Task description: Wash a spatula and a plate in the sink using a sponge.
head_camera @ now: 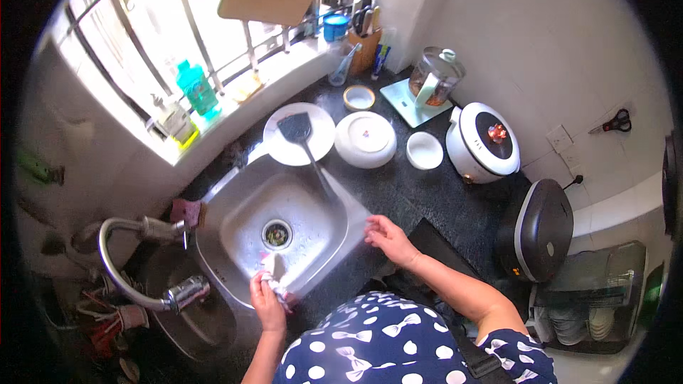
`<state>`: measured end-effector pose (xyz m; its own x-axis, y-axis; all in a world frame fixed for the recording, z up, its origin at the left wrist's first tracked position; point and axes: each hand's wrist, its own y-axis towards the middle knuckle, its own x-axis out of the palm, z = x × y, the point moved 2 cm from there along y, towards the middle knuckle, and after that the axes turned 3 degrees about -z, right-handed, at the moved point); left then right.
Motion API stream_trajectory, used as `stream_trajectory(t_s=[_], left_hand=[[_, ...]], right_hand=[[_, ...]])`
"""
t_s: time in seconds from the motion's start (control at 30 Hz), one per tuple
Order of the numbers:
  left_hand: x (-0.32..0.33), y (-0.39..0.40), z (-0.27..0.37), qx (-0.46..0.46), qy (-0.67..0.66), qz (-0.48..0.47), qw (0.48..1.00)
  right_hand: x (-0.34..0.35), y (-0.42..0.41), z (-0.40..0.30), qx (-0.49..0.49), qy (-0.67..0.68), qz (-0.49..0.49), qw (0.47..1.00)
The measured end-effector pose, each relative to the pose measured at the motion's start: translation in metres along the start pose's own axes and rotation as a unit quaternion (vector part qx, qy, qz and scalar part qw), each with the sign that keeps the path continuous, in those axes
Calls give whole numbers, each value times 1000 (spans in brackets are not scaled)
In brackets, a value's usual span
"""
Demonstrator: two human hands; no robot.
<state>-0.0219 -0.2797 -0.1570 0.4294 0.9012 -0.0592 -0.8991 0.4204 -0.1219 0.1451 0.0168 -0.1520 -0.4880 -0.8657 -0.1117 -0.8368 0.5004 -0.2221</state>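
Note:
My left hand (pixel 267 304) grips a crumpled white and pink cloth (pixel 275 282) at the near edge of a stainless steel sink (pixel 245 192). Part of the cloth hangs inside the basin, below the drain strainer (pixel 277 234), which holds greenish scraps. With its fingers slightly bent, my right hand (pixel 389 240) is over the sink's right rim and holds nothing. A black spatula (pixel 295 127) lies across a white plate (pixel 272 152), its handle reaching over the basin. Beside the plate are an upside-down white bowl (pixel 366 141) and a small white bowl (pixel 425 150).
A chrome faucet (pixel 114 266) arches over a second basin (pixel 197 325) at left. At the right stand a white electric pot (pixel 483 144), a dark rounded appliance (pixel 544 229) and a glass kettle (pixel 435 77) on a scale. Bottles (pixel 197 88) line the windowsill.

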Motion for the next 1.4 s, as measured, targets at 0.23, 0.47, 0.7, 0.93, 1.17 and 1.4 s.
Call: stream_trajectory(t_s=[0.23,0.47,0.7,0.93,1.17,1.4], left_hand=[[92,75,-23,-149,-251,-39,956],[133,94,94,-219,-158,-232,935],[254,76,54,236,258,-354,868],[290,113,42,-84,41,-310,946],[317,206,36,-303,-134,-215,919],[338,239,-1,-256,-254,-204,910]], right_hand=[[-60,72,1,157,355,116,914],[-106,99,5,161,424,160,877],[-77,55,-11,117,302,152,934],[-116,49,32,27,-53,220,974],[-134,150,1,32,110,233,966],[-159,218,7,19,-52,296,954]])
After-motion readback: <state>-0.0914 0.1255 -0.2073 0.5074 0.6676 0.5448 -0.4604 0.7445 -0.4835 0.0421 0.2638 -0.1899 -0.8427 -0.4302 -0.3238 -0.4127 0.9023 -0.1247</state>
